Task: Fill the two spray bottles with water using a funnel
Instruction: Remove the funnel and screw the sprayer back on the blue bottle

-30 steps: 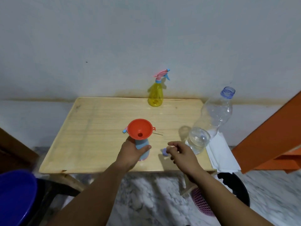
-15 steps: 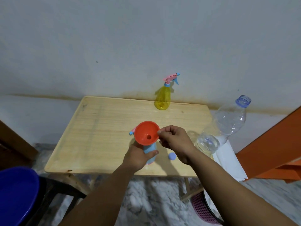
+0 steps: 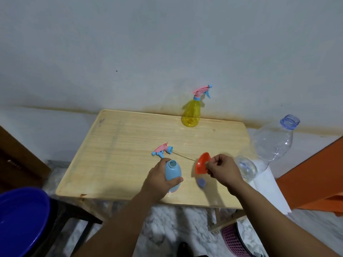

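- The wooden desk (image 3: 118, 145) stands against the wall and carries everything at close reach.
- The big clear water bottle (image 3: 267, 145) leans at the desk's right edge, uncapped, apparently the water source; it stands just beyond the right hand and could be knocked.
- The yellow spray bottle (image 3: 191, 114) waits at the back by the wall, sprayer on, well apart from the work.
- The blue spray bottle (image 3: 172, 173) stands near the front edge, neck open; the left hand (image 3: 159, 179) wraps its fingers round the body, likely to steady it.
- The right hand (image 3: 220, 169) pinches the orange funnel (image 3: 202, 165) by its rim, tilted, beside the blue bottle and not in its neck.
- The pink-and-blue sprayer head (image 3: 162, 150) lies behind the blue bottle, its tube trailing toward the funnel.
- A small blue cap (image 3: 201, 182) lies under the funnel.
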